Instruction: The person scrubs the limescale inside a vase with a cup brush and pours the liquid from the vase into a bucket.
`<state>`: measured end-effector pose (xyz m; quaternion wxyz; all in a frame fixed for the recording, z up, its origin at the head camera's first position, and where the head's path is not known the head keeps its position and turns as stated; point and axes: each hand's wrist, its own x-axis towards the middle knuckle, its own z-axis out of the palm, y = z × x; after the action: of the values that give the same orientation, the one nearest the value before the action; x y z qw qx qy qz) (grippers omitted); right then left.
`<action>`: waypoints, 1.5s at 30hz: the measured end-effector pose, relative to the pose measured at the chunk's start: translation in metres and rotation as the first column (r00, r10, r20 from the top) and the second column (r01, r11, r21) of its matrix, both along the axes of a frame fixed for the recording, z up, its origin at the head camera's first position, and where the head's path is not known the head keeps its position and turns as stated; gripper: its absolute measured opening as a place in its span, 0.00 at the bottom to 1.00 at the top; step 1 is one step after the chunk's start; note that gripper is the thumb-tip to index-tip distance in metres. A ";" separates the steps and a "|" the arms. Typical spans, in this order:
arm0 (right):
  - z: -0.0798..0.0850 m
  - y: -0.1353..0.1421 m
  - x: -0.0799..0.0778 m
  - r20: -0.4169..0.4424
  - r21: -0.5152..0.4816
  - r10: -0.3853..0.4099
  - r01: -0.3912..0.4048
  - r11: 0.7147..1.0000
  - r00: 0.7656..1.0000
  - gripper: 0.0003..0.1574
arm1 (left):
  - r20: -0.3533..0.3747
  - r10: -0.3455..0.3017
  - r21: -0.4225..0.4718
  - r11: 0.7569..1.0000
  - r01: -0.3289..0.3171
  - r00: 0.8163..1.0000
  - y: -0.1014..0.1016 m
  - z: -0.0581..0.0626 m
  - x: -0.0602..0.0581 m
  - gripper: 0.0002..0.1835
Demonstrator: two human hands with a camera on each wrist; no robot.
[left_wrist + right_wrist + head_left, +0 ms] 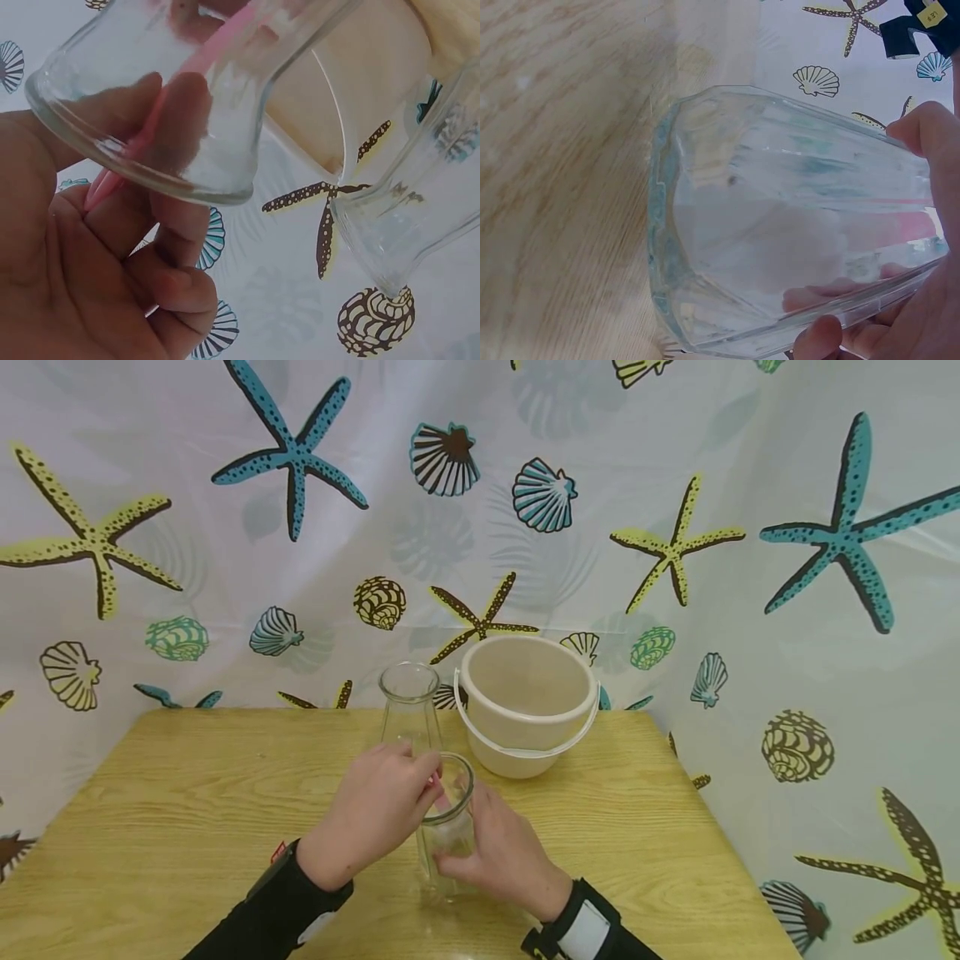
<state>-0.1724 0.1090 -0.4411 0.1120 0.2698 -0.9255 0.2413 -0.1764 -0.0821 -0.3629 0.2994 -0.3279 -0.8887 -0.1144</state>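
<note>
My left hand [378, 806] pinches a slim pink handle [214, 45] over the mouth of a clear glass vase [450, 843]. Two of its fingers reach inside the rim, and the pink piece runs down into the glass. The handle's lower end is hard to make out through the glass. My right hand [513, 856] grips the same vase round its side, thumb toward me. Faceted walls and a thick base [664, 225] show in the right wrist view; whether the base touches the table I cannot tell. Just behind stands a second clear glass vase [408, 714], upright.
A cream bucket [517, 739] with its white handle lowered in front stands behind the vases, to the right. The wood-grain table [225, 777] runs back to a white curtain [480, 543] printed with starfish and shells, which also borders the right side.
</note>
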 end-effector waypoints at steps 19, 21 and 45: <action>-0.001 -0.001 -0.001 -0.017 0.004 0.015 -0.015 1.000 1.000 0.56 | -0.067 -0.090 0.166 0.981 0.100 0.994 -0.006 0.017 0.012 0.08; -0.001 0.000 -0.001 -0.024 -0.002 0.022 -0.022 1.000 0.999 0.56 | -0.075 -0.099 0.180 0.977 0.111 0.992 -0.007 0.019 0.014 0.08; 0.000 0.000 0.001 -0.004 0.009 0.009 -0.009 1.000 1.000 0.60 | 0.036 -0.092 0.100 0.991 0.088 0.995 0.008 -0.008 -0.001 0.08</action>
<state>-0.1713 0.1089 -0.4408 0.1116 0.2748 -0.9251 0.2370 -0.1773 -0.0739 -0.3710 0.2916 -0.3500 -0.8722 -0.1779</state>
